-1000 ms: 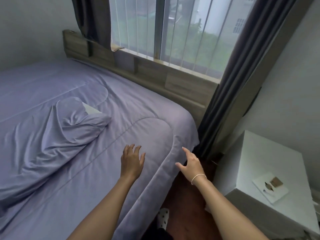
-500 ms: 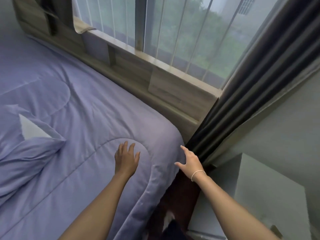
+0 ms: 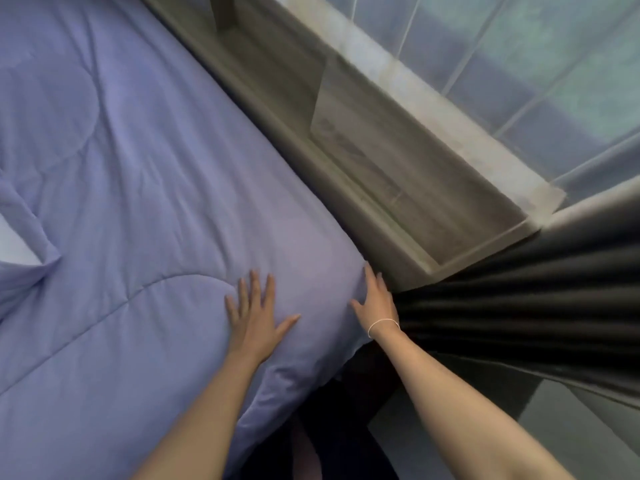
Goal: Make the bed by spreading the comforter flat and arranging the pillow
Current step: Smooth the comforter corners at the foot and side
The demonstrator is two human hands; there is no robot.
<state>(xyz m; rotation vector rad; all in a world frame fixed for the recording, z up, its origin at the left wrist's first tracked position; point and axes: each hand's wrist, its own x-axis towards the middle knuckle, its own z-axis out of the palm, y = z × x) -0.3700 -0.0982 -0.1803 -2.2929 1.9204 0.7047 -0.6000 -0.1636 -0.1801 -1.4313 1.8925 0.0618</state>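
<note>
Comforter (image 3: 145, 188), soft and light, is lying over the bed; we are pressing its corner with our flat left hand (image 3: 254, 315) and touching its edge with our straight-fingered right hand (image 3: 375, 299), judging the hem the best grip.

Two hands out over the bed: the left hand (image 3: 254, 318) and the right hand (image 3: 375, 299), both laid on the cloth with straight fingers. One lilac comforter (image 3: 145, 188). One pillow (image 3: 17, 251), only a corner of it showing at the left edge. One wooden headboard (image 3: 374, 161), one dark curtain (image 3: 519, 306), one thin bracelet (image 3: 382, 323) on the right wrist
</note>
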